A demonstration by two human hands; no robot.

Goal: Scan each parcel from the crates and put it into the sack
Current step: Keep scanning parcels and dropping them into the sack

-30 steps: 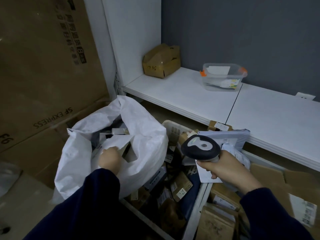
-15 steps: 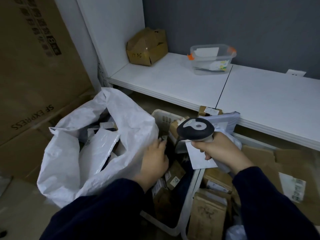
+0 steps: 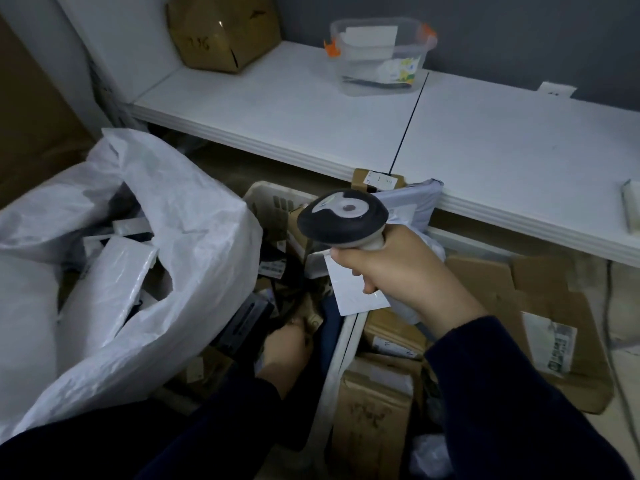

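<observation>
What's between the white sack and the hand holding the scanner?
In the head view, a white crate heaped with parcels, with the left hand reaching down among them.

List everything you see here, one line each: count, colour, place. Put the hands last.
sack: one, white, open, at left
crates: two, white, side by side below the shelf
parcels: many, mostly brown, some white or grey, in both crates and in the sack
scanner: one, black head on a pale handle, above the crates
shelf: one, white, across the back
cardboard box: one, brown, on the shelf at back left
clear tub: one, clear with orange clips, on the shelf
flattened cardboard: brown, right, under the shelf
large carton: one, brown, far left
left hand: down among the parcels in the left crate, fingers hidden
right hand: grips the scanner's handle
</observation>
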